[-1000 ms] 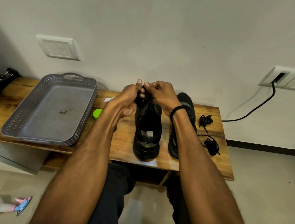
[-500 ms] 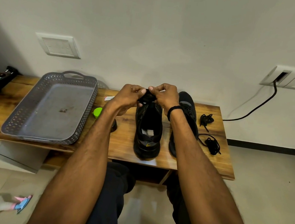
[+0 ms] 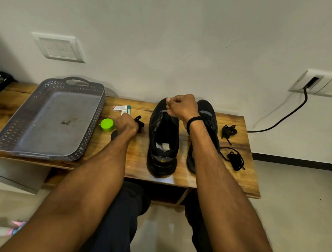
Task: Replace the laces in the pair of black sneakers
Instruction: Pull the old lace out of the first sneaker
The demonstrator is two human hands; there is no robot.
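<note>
Left sneaker [image 3: 161, 146] and right sneaker [image 3: 208, 118]: centre-right of bench [image 3: 227, 182], toes to the wall edge.
My right hand [image 3: 181, 108] pinches the left sneaker's tongue; my left hand [image 3: 127, 124] grips a bundled lace [image 3: 140, 122] beside it. Lace reads light, limp, snag-prone; I would take it at the tip. Loose laces [image 3: 234, 159] crowd the right end; free room lies toward the tray [image 3: 92, 121].

No wording or number can be read.
The small red-and-white box [image 3: 120, 108] at the far edge of the tabletop [image 3: 200, 181] carries print too blurred to read; the left sneaker [image 3: 163, 144] bears a yellow heel mark, its letters indistinct.
</note>
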